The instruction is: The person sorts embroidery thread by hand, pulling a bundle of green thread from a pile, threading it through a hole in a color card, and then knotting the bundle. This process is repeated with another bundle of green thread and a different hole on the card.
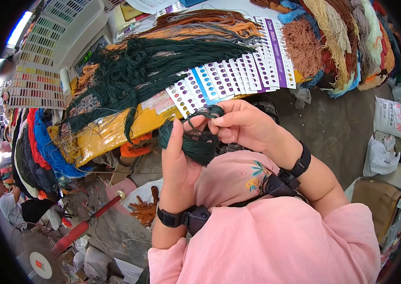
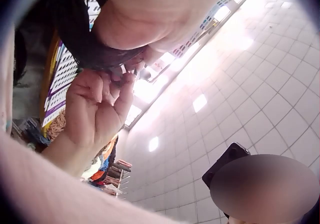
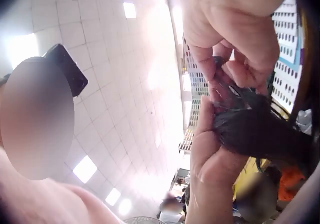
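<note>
A looped skein of dark green thread lies across my left hand, the fingers curled round it and the thumb upright along its left side. My right hand pinches strands at the skein's upper end between thumb and fingertips, close to the left fingers. In the right wrist view the dark skein hangs over the left palm, with a few strands stretched between both sets of fingertips. From the left wrist, the right hand shows below the dark thread bundle. Just beyond the hands is a big heap of dark green thread.
Shade cards fan along the edge of the yellow table. Brown and orange threads lie behind the green heap. More hanks hang at the right, and blue yarn at the left. A fan stands lower left.
</note>
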Demonstrator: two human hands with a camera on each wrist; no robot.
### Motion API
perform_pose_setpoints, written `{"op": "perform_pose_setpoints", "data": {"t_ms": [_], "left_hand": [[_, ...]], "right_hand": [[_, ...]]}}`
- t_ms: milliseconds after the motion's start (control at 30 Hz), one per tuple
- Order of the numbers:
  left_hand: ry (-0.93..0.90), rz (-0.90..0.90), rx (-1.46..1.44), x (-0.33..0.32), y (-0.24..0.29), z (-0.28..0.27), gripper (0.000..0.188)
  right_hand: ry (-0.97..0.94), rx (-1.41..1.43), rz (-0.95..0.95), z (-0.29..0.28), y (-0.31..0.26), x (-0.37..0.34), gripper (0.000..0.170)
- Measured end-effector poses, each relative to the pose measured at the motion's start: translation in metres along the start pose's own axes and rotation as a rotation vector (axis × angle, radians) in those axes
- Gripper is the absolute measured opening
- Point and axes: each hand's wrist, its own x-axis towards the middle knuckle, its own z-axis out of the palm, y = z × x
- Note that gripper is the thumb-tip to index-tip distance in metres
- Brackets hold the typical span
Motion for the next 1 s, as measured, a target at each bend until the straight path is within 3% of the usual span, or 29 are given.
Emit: {"op": "perform_pose_setpoints", "data": {"t_ms": [67,233,433,633,867,1000], "left_hand": [[-0.050,-0.006,-0.024,0.000,0.000,0.001,0.045],[-0.057,0.013,0.018,0.000,0.000,0.003,0.046],[-0.020,-0.028,0.106,0.000,-0.001,0.007,0.047],[-0.061,-0.039,0.034,0.001,-0.002,0.002,0.046],[-0.182,-0.046,-0.031,0.003,-0.001,-0.002,0.046],[-0.044,-0.009,0.018,0.001,-0.004,0.005,0.048]], "right_hand": [[-0.008,0.020,0.006,-0.001,0.000,-0.001,0.008],[0.107,-0.051,0.018,0.011,-0.003,0.000,0.009],[0.245,-0.493,0.002,0.026,-0.002,0.000,0.007],[0.203,-0.401,-0.005,0.016,0.001,0.001,0.009],[0.053,-0.027,-0.017,0.002,-0.002,-0.002,0.012],[0.062,-0.142,0.016,0.004,-0.001,-0.001,0.014]]}}
